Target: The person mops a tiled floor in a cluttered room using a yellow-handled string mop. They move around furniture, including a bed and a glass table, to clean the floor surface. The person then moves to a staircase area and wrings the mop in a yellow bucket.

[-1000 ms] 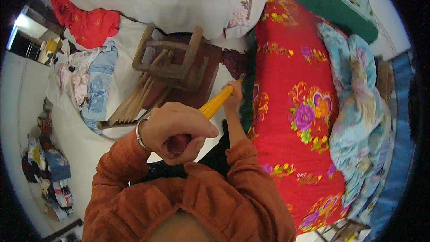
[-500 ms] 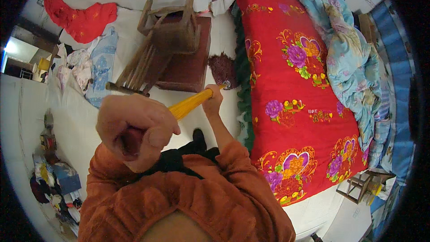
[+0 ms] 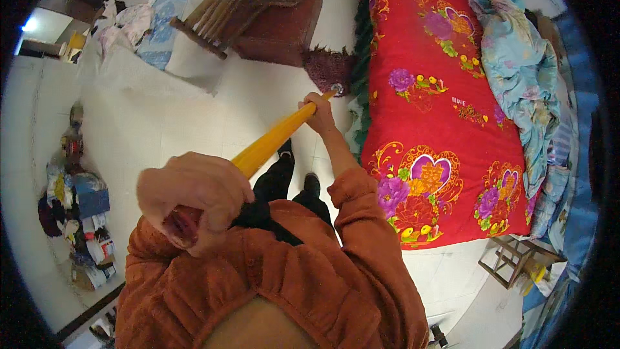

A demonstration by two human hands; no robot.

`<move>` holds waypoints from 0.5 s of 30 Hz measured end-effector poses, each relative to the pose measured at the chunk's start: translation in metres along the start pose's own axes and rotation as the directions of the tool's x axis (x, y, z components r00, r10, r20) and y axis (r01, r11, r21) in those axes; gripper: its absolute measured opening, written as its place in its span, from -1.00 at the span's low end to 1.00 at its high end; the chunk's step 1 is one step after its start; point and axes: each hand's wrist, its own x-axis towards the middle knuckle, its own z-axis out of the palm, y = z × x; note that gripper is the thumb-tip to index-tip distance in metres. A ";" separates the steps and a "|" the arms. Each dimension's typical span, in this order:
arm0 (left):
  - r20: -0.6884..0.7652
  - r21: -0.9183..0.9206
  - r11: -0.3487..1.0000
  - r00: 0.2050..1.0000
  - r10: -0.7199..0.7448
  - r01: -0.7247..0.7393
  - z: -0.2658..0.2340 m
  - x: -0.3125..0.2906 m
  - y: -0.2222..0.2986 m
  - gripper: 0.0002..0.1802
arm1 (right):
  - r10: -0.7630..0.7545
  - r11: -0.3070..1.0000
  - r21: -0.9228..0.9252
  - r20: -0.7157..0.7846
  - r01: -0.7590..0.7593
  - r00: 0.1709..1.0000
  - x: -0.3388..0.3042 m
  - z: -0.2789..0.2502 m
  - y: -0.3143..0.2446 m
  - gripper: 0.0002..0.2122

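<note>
Our left hand (image 3: 197, 200) and right hand (image 3: 318, 114) are holding a yellow-handled mop (image 3: 274, 139) left of the red bedspread (image 3: 423, 126), fingers curled fully around it; small white lettering (image 3: 459, 101) is showing on the bedspread, among printed flowers.

Lettering on the red bedcover (image 3: 465, 148). A short line of small white capital letters (image 3: 458, 101) is printed midway along the cloth; just below it stands an orange motif (image 3: 471, 115), which cannot be told for certain as writing or ornament. Nearer the foot, a large orange character (image 3: 431, 176) fills a purple-edged heart, with flowers around it. A second heart to the right bears a similar, smaller orange character (image 3: 509, 184), partly distorted by the lens. On the white container (image 3: 100, 247) at far left, red and dark print is too small to read.
</note>
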 end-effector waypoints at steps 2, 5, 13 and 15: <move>0.119 -0.012 0.999 0.992 0.041 -0.040 0.009 -0.017 0.009 -0.82 | -0.012 0.999 -0.053 -0.088 0.007 0.996 -0.032 -0.001 -0.002 -0.83; 0.191 0.103 0.994 0.981 0.029 -0.049 0.017 -0.042 0.037 -0.79 | 0.016 0.999 -0.033 -0.159 -0.021 0.987 -0.077 0.010 -0.008 -0.85; -0.001 -0.102 0.995 1.000 -0.017 0.017 -0.025 -0.129 0.107 -0.62 | 0.063 0.969 -0.201 -0.350 -0.141 0.935 -0.202 0.071 -0.101 -0.86; -0.012 -0.087 0.996 1.000 0.024 -0.025 -0.052 -0.164 0.111 -0.65 | 0.093 0.955 -0.225 -0.396 -0.194 0.913 -0.242 0.090 -0.115 -0.85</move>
